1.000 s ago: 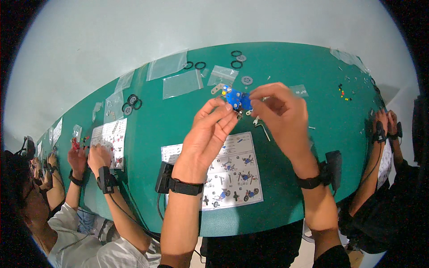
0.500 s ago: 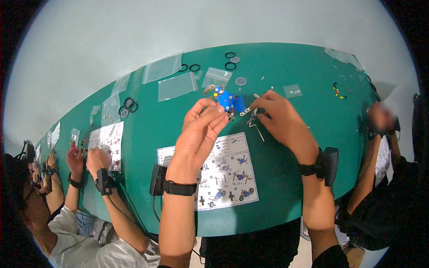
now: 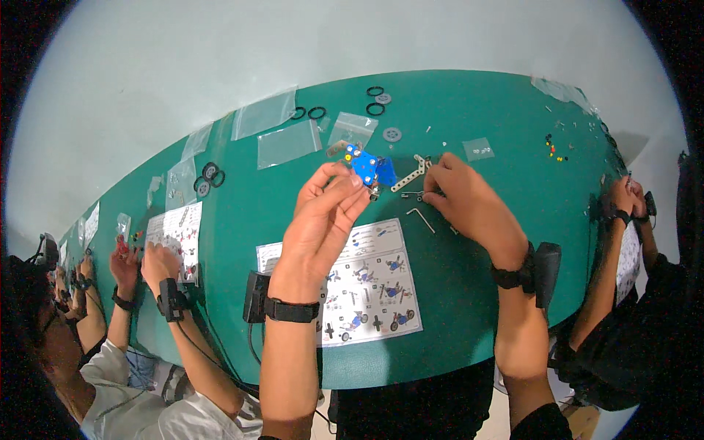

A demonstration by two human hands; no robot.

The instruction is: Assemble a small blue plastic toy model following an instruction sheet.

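Nearest the person, at the near edge of the green table [image 3: 469, 308], an instruction sheet [image 3: 367, 282] with coloured build diagrams lies flat between the two forearms. Above it the left hand [image 3: 323, 213] is lifted off the table, fingers pinched around a small blue model assembly [image 3: 365, 167] with yellow and red studs on it; the grasp is firm, at the assembly's lower edge. The right hand [image 3: 469, 202] rests low on the table just right of it, fingertips closed on a small metal piece that is too small to tell; a perforated grey metal strip [image 3: 412, 174] lies just beside those fingertips, and a bent hex key [image 3: 420, 218] sits loose below them.

The build looks only partly done: the blue assembly is small next to what the sheet pictures, and many parts are unused. Farther back, near the far edge, lie clear plastic bags [image 3: 290, 143], black rubber tyres [image 3: 375, 108] and a grey wheel hub [image 3: 392, 134]. Other people's hands work at both ends.
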